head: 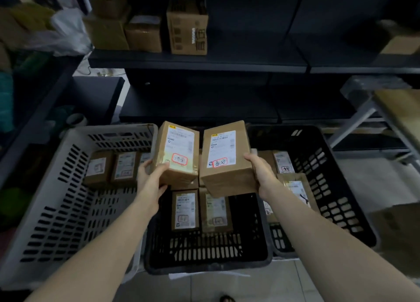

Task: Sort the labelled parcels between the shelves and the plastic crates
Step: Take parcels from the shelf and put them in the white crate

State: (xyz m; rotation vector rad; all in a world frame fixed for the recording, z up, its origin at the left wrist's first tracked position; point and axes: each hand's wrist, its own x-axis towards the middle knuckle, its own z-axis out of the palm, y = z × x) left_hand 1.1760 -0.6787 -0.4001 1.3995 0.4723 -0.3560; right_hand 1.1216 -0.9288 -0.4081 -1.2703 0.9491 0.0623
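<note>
I hold two brown labelled parcels side by side above the crates. My left hand grips the left parcel at its lower left corner, thumb on the label. My right hand grips the right parcel along its right edge. Each label carries a red-ringed handwritten mark. Below them stand a grey crate on the left, a black crate in the middle and another black crate on the right. Each crate holds several labelled parcels.
A dark shelf runs across the back with several cardboard boxes and a plastic bag on it. A lower dark shelf sits behind the crates. A metal frame stands at the right. Pale floor tiles lie in front.
</note>
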